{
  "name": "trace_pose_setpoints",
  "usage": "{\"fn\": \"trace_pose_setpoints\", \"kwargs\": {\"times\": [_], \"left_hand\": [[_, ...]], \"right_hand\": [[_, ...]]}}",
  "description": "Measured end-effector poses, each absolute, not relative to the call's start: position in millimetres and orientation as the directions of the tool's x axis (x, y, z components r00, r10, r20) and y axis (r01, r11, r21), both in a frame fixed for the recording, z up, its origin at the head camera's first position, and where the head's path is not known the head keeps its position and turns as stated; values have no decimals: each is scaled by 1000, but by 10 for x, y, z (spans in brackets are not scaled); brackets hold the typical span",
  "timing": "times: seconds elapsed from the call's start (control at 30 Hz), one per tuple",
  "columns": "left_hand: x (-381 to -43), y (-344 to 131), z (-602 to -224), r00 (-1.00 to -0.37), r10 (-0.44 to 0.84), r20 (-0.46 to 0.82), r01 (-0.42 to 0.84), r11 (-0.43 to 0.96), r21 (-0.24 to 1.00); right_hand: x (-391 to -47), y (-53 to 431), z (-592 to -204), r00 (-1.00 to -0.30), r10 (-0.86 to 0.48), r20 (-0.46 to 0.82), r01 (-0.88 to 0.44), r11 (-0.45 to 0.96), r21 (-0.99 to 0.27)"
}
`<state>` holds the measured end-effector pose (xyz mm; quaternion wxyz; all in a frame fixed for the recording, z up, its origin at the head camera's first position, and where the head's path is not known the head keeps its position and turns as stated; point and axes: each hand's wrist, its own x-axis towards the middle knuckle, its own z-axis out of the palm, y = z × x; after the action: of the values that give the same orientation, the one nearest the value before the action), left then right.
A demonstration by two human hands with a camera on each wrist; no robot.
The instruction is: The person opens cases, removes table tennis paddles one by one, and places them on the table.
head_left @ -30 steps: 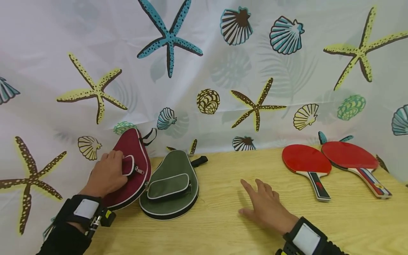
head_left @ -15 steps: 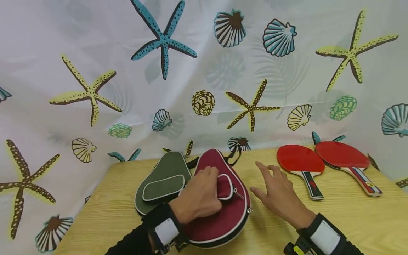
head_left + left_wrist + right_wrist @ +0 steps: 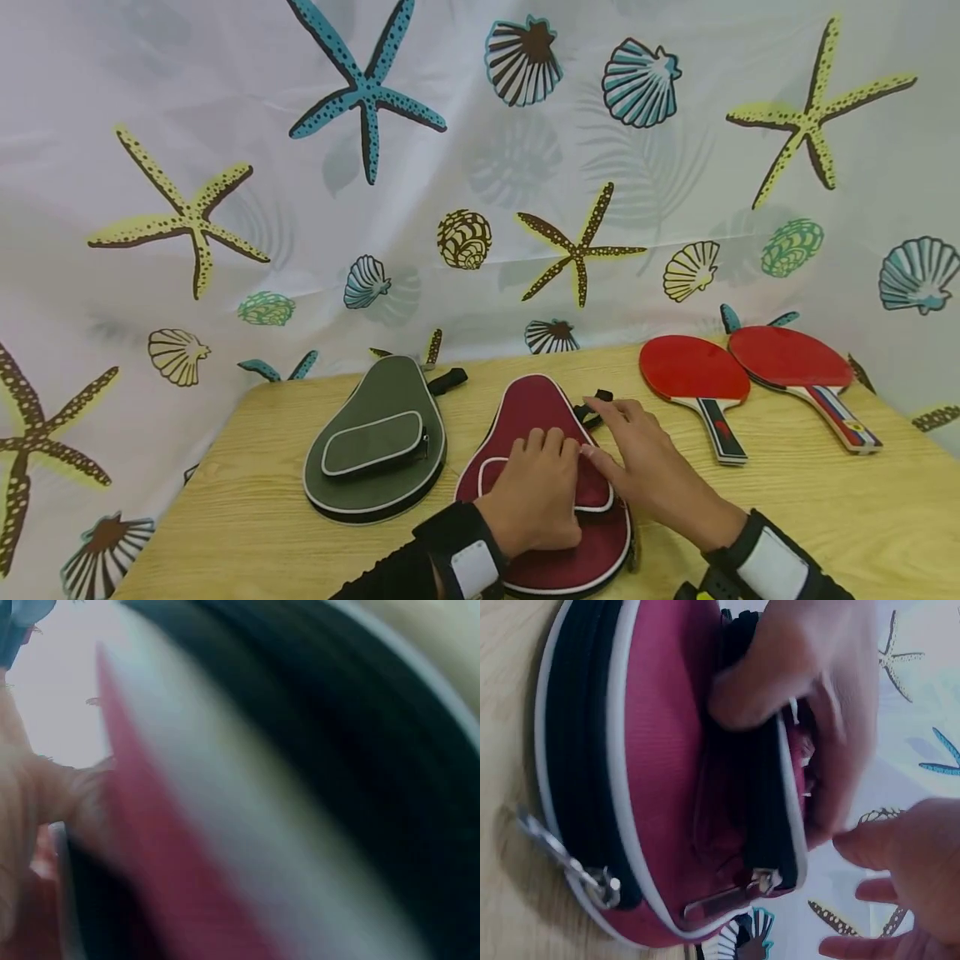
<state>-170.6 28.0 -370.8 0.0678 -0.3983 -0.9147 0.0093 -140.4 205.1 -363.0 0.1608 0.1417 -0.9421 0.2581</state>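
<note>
A maroon table tennis paddle case (image 3: 531, 402) with white piping lies on the table, narrow end away from me. My left hand (image 3: 536, 493) grips its raised front pocket (image 3: 769, 817), thumb on the near side in the right wrist view. My right hand (image 3: 663, 471) reaches in from the right with fingers spread, its fingertips close to the case's edge and the left hand's knuckles. In the right wrist view a metal zipper pull (image 3: 551, 844) hangs at the case's side. The left wrist view shows the case's dark side band (image 3: 330, 750) blurred and close.
Left of the maroon case lies a green paddle case (image 3: 371, 490) of the same shape. Two red table tennis paddles, one nearer (image 3: 693, 371) and one farther right (image 3: 791, 357), lie at the back right of the wooden table (image 3: 247, 517). A sea-print curtain (image 3: 420, 208) hangs behind.
My left hand has carried the maroon case from the far left, past the green case, to the table's middle. My right hand has shifted slightly and now is beside it.
</note>
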Motion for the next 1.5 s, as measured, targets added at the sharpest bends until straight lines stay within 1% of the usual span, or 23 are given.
{"fn": "trace_pose_setpoints", "kwargs": {"times": [0.07, 0.13, 0.17, 0.23, 0.3, 0.33, 0.4, 0.43, 0.5, 0.6, 0.7, 1.03, 1.5], "left_hand": [[-1704, 175, -3624, -673, 739, 32, 740, 673, 18], [-1750, 8, -3518, -684, 729, -13, 718, 676, 167], [-1788, -91, -3469, -695, 719, 3, 699, 674, 238], [-1881, -302, -3420, -747, 660, 80, 645, 690, 327], [-1965, -518, -3448, -808, 564, 169, 586, 742, 326], [-1990, -613, -3477, -841, 507, 190, 541, 779, 318], [-2021, -777, -3578, -899, 404, 169, 437, 857, 274], [-2031, -852, -3632, -917, 374, 139, 398, 883, 248], [-2046, -968, -3737, -934, 342, 103, 356, 912, 203], [-2083, -1079, -3877, -931, 339, 136, 360, 917, 174], [-2108, -1157, -3926, -924, 338, 181, 367, 915, 167], [-2146, -1449, -3993, -918, 347, 191, 382, 902, 200], [-2205, -1753, -3990, -923, 357, 143, 381, 897, 224]], "right_hand": [[-1395, 2008, -3625, -910, -213, 355, -369, 806, -463], [-1392, 1970, -3624, -910, -238, 340, -386, 787, -482], [-1389, 1955, -3625, -911, -247, 329, -389, 780, -491], [-1386, 1930, -3636, -914, -275, 298, -395, 772, -497], [-1379, 1909, -3662, -915, -322, 245, -403, 764, -504], [-1375, 1898, -3677, -910, -356, 213, -414, 757, -505], [-1370, 1871, -3720, -898, -418, 139, -428, 751, -503], [-1370, 1853, -3744, -890, -442, 110, -433, 748, -503], [-1379, 1808, -3781, -882, -466, 69, -434, 749, -500], [-1393, 1767, -3803, -889, -457, 44, -415, 758, -503], [-1403, 1753, -3811, -893, -448, 38, -402, 756, -517], [-1387, 1774, -3835, -899, -438, 29, -385, 756, -529], [-1373, 1769, -3819, -904, -428, 14, -370, 765, -527]]}}
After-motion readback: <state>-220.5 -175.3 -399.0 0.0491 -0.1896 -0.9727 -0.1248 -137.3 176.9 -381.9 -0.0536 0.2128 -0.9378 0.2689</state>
